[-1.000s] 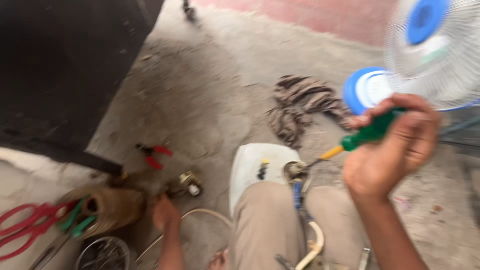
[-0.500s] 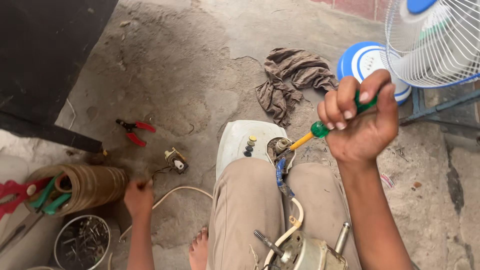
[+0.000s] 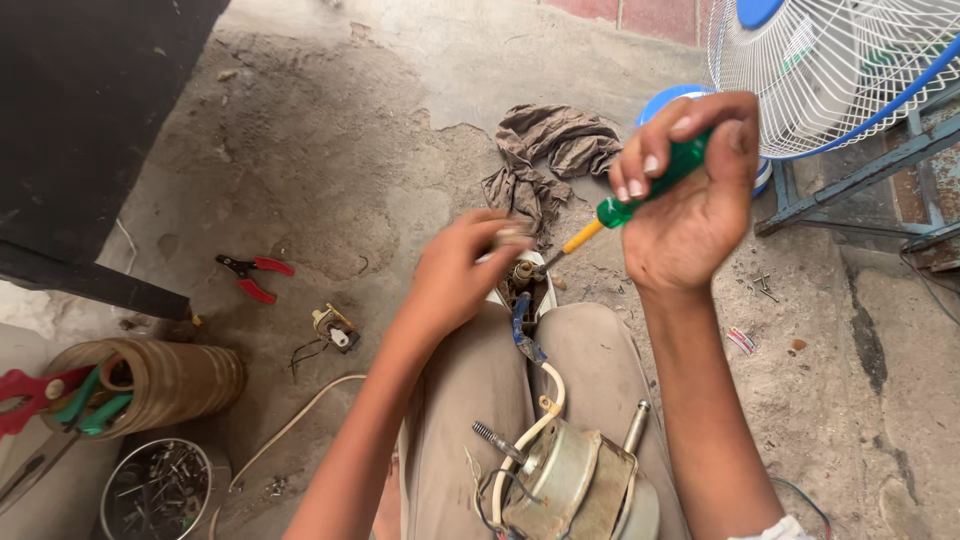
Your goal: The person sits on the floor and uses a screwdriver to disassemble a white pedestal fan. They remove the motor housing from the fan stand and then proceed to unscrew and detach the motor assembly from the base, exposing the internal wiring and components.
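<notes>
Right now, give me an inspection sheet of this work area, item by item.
Surface: rough concrete floor, dusty, cracked.
Job's things: green-handled screwdriver angled down at a small switch part; fan motor between the knees.
Clutter: red pliers, brown rag, tin of screws, tool holder, loose part.
Hands: right hand grips the screwdriver; left hand fingers on the part.
Cables: white cord on floor.
Surroundings: white-grilled fan, dark cabinet.

Left side: bare floor, only red pliers (image 3: pixel 253 275) and a small switch part (image 3: pixel 335 327) lie there.
Front: a rag (image 3: pixel 545 160) and the fan (image 3: pixel 850 70) block the way.
Lap: a motor (image 3: pixel 575 490) fills it.
Far left: a dark cabinet (image 3: pixel 90 130) stands like a wall.
</notes>
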